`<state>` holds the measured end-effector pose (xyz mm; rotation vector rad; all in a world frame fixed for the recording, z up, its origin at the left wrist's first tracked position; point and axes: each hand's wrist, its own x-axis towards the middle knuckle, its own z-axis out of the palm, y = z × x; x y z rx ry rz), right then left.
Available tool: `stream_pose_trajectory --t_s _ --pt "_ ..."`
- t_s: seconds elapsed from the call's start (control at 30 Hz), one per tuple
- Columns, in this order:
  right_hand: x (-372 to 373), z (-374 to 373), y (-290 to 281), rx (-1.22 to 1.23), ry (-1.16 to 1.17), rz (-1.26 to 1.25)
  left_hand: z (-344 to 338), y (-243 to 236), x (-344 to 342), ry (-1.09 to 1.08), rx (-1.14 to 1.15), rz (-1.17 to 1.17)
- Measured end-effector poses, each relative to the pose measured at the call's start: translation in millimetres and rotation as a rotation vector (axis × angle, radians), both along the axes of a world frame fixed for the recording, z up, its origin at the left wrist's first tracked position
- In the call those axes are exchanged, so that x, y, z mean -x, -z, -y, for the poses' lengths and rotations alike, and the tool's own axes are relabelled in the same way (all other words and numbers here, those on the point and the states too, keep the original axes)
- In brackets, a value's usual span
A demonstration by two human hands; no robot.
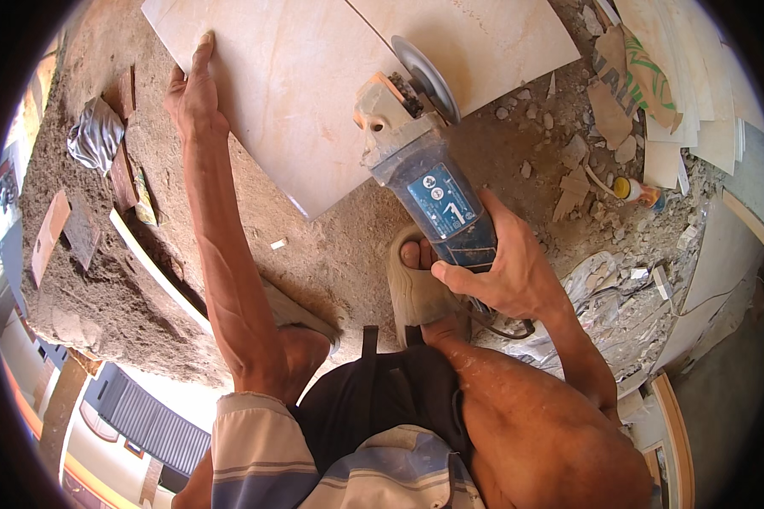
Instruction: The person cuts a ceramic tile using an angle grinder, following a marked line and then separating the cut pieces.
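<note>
My left hand holds a large beige marbled floor tile by its left edge, thumb on top and the other fingers partly hidden beneath. My right hand is wrapped round the rear body of a blue angle grinder. The grinder's grey metal cutting disc stands on edge over the tile, at the near end of a thin dark line running to the tile's far edge. Whether the disc touches the tile or spins, I cannot tell.
Right of the tile lie broken rubble, a torn brown paper bag, stacked tile pieces and a small yellow-capped bottle. Wood scraps and a crumpled silvery bag lie on the left. My sandalled foot is close below the grinder.
</note>
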<state>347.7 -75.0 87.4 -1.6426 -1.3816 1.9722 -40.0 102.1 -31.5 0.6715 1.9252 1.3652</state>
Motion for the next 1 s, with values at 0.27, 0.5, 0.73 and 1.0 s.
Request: stream_pose_trajectory --t_s 0.27,0.5,0.73,1.0 --pt "-3 2 1 0.019 0.025 -0.010 -1 5 -2 -0.004 -0.027 0.050" --pt "-9 12 -3 -0.071 -0.052 0.088 -1 5 3 -0.015 -0.023 0.035" --pt "-2 -5 -9 0.000 0.010 0.009 -2 6 5 -0.005 0.008 0.029" --pt "-3 0 0 0.001 0.013 -0.010 -1 4 5 0.010 -0.024 0.006"
